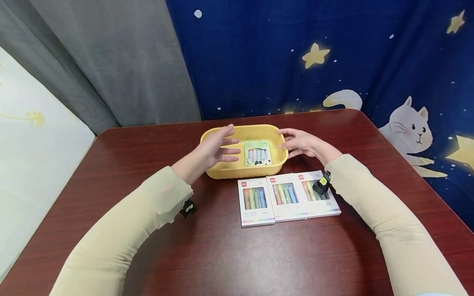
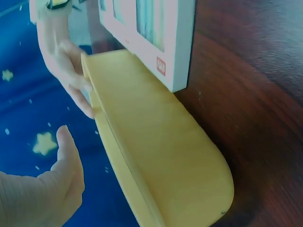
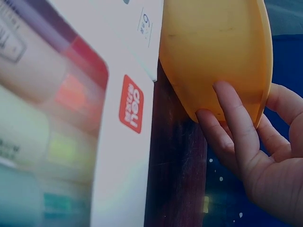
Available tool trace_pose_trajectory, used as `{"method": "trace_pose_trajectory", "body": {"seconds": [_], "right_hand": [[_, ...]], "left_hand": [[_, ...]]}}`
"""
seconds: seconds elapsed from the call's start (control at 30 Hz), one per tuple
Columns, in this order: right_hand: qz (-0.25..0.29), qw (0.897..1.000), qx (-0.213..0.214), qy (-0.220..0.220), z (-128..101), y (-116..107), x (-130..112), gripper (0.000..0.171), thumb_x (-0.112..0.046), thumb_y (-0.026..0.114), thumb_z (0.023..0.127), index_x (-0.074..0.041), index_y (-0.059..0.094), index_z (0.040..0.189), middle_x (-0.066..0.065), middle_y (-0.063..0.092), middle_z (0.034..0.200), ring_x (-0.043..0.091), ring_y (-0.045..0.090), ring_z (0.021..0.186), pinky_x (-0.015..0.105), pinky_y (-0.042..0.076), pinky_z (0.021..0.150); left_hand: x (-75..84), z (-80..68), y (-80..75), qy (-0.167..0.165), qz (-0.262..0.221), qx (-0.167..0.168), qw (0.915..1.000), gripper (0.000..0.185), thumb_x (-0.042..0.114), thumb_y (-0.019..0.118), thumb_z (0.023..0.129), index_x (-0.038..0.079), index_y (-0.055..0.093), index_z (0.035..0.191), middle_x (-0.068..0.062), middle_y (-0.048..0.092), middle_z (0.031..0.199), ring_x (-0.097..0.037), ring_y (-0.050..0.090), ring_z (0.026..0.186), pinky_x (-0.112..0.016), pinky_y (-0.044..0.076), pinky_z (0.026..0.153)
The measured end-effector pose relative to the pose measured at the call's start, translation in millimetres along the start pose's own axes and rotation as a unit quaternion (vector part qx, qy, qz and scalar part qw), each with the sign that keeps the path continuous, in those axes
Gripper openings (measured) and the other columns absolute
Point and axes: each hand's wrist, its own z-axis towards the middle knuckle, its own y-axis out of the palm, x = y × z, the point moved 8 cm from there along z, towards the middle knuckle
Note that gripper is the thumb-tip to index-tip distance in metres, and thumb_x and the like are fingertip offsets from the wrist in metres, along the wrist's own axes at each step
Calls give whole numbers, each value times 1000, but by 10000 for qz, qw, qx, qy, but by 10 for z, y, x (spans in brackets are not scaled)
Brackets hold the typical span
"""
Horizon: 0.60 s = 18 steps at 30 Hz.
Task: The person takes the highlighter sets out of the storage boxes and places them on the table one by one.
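A yellow plastic basin (image 1: pixel 242 173) stands toward the back of the table. Inside lies a green pack of markers (image 1: pixel 258 154) with a panda print. My left hand (image 1: pixel 221 149) is held over the basin's left end, its fingers straight and spread, with nothing in them. At the right end, my right hand (image 1: pixel 300 142) grips the basin's rim; in the right wrist view its fingers (image 3: pixel 236 118) lie along the outer wall. In front of the basin lie three white boxes of highlighters: a left one (image 1: pixel 256 202), a middle one (image 1: pixel 287 196) and a right one (image 1: pixel 319 193).
The dark red-brown table (image 1: pixel 207 255) spreads around the basin and boxes. Behind it hang a grey curtain (image 1: pixel 133 61) and a blue curtain (image 1: pixel 252 53) with stars and a cat. My right wrist passes over the right-hand box, partly covering it.
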Motion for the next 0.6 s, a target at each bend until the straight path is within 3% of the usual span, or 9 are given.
{"method": "trace_pose_trajectory", "body": {"seconds": [0.3, 0.47, 0.6], "right_hand": [[-7, 10000, -95, 4, -10, 8, -15, 65, -3, 57, 88, -11, 23, 144, 24, 36, 136, 20, 61, 91, 37, 55, 70], [-9, 10000, -27, 68, 4, -1, -6, 65, -4, 57, 88, -12, 24, 143, 23, 38, 135, 19, 61, 89, 37, 55, 70], [16, 10000, 5, 88, 19, -1, 1, 64, -3, 57, 88, -13, 26, 143, 22, 39, 134, 20, 61, 90, 38, 55, 70]], "left_hand": [[-55, 335, -76, -447, -519, 286, 9972, 60, 46, 47, 92, 13, 34, 141, -11, 39, 139, -33, 48, 118, -44, 46, 91], [-104, 477, -52, -542, -425, 344, 9970, 61, 46, 47, 92, 13, 32, 142, -12, 35, 141, -34, 46, 119, -46, 45, 92], [-162, 580, 38, -695, -337, 196, 9968, 61, 44, 45, 93, 12, 29, 143, -15, 31, 142, -38, 41, 122, -50, 41, 96]]}}
